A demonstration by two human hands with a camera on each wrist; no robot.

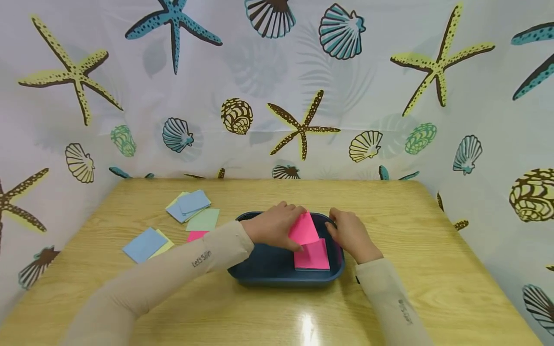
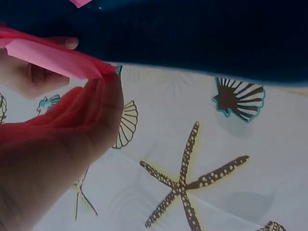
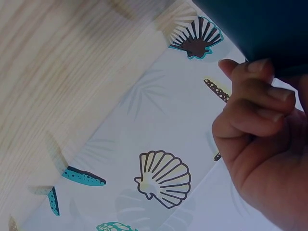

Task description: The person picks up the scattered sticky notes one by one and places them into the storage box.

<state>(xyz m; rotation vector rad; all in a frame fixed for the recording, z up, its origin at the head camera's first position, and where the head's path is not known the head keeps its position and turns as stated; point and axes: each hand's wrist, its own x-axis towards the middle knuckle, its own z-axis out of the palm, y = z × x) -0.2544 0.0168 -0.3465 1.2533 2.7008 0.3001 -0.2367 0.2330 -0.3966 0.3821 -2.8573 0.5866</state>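
Observation:
A dark blue oval tray (image 1: 277,280) sits on the table, with a pink sticky-note stack (image 1: 312,255) lying in its right part; a thin blue edge shows under the stack. My left hand (image 1: 272,227) reaches over the tray and holds pink sticky notes (image 1: 304,227) between thumb and fingers, tilted up above the stack. In the left wrist view those pink sheets (image 2: 53,57) stick out past the fingertips. At the tray's right end, my right hand (image 1: 352,236) grips the rim; the right wrist view shows its curled fingers (image 3: 255,110) against the tray wall (image 3: 269,33).
Left of the tray lie blue notes (image 1: 194,202) over yellow ones, a green sheet (image 1: 203,219), and a pink note (image 1: 196,235) partly hidden by my left sleeve. Nearer me are a blue pad (image 1: 144,245) and a yellow one (image 1: 162,246). A shell-and-starfish cloth (image 1: 277,72) borders the table.

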